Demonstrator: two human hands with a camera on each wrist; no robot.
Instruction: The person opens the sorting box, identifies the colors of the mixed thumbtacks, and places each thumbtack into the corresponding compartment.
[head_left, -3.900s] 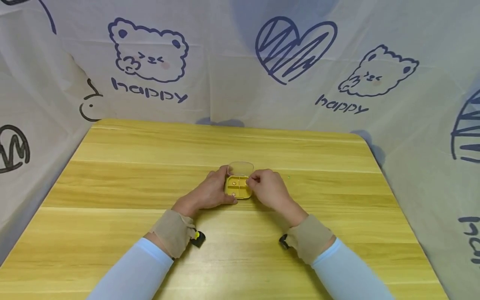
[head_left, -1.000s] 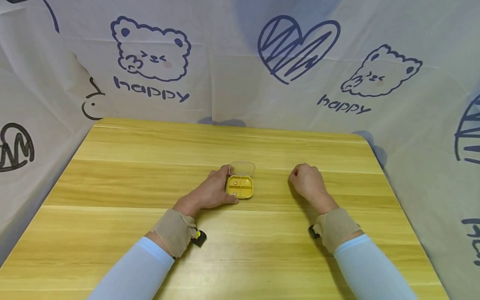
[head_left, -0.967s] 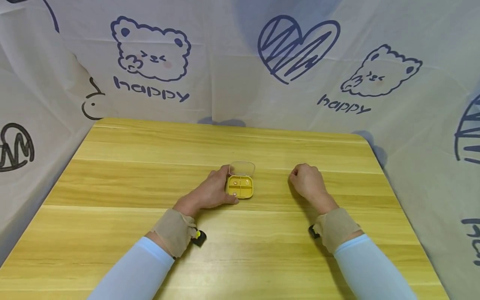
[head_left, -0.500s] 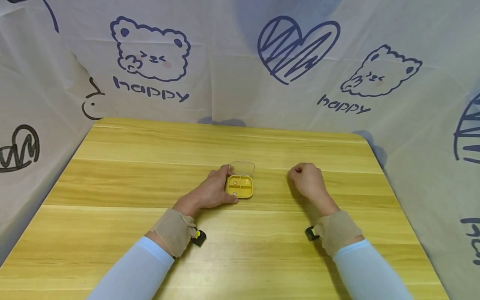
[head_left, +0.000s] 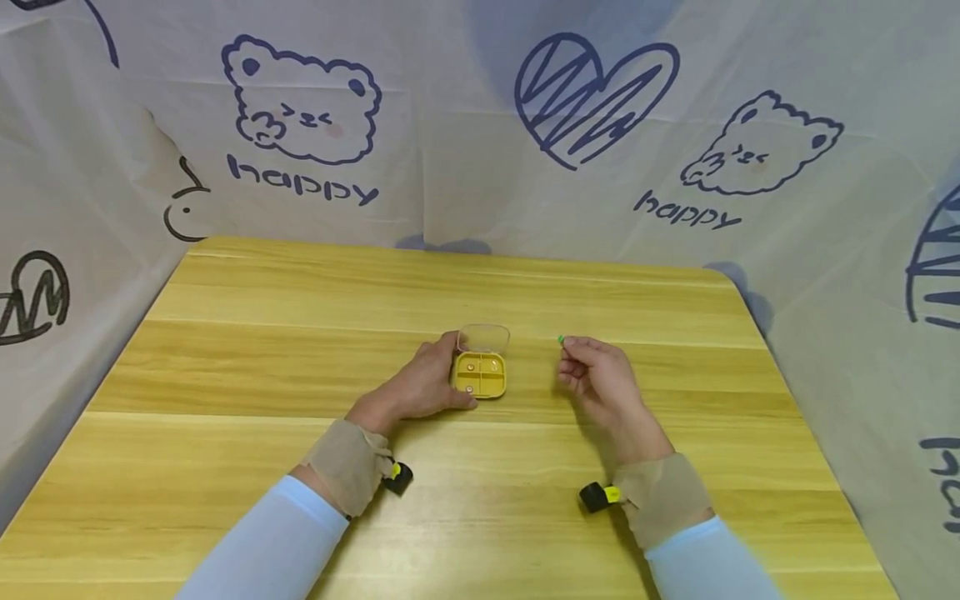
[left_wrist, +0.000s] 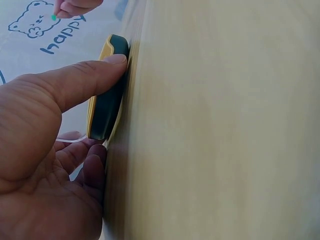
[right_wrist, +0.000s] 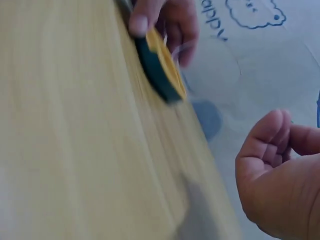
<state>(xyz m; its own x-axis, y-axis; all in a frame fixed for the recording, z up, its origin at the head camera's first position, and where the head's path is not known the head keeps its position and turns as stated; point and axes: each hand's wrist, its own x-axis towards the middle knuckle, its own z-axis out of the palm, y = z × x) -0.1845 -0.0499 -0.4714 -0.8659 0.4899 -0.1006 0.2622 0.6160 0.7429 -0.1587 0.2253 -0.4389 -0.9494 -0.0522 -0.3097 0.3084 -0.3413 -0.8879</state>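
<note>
A small yellow pill box (head_left: 481,377) lies on the table with its clear lid (head_left: 483,337) raised at the back. Small round pinkish pills (head_left: 470,367) sit in its two left compartments, and a pale glint shows in the back right one. My left hand (head_left: 423,383) grips the box from the left, thumb along the front side and fingers behind; its dark green outer wall (left_wrist: 111,100) shows in the left wrist view. To the right, my right hand (head_left: 603,383) pinches a tiny green pill-like piece (head_left: 561,340) between thumb and index finger, raised off the table.
The wood-grain table (head_left: 480,500) reaches back to a white cloth (head_left: 465,183) with drawn bears and a heart. Each wrist carries a strap with a small black camera (head_left: 595,497).
My right hand went from the box to the table on the right, picked up the green piece there and has now turned and lifted it. My left hand stays on the pill box.
</note>
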